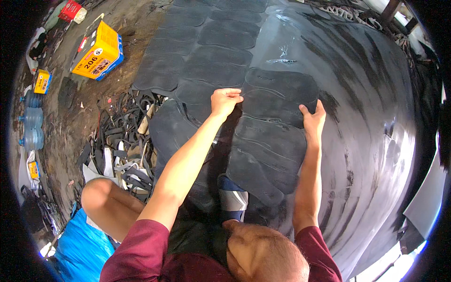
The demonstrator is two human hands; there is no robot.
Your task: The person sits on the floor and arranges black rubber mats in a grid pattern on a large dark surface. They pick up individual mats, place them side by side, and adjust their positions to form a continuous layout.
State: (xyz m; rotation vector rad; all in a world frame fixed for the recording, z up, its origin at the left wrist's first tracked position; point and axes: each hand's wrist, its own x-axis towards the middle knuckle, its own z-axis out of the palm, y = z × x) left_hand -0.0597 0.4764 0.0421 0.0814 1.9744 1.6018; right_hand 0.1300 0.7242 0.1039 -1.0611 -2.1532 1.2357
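Note:
Dark, flat sole-shaped pieces [216, 61] lie in rows on a large black sheet in front of me. My left hand [227, 100] is closed in a pinch at the left end of one black sole piece [272, 100]. My right hand [313, 117] is at that piece's right end, thumb and fingers apart, close to its edge. Several more sole pieces [268, 145] overlap below it, towards my legs. Between the rows, my foot in a grey and blue sock [233, 197] rests on the dark surface. What lies under my fingertips is partly hidden.
On the left, a heap of black and white offcut strips [124, 136] lies beside the sheet. A yellow and blue box [98, 49], blue-tinted water bottles [33, 124] and a blue tarp [82, 246] are farther left. The glossy black sheet [361, 141] curves away rightward.

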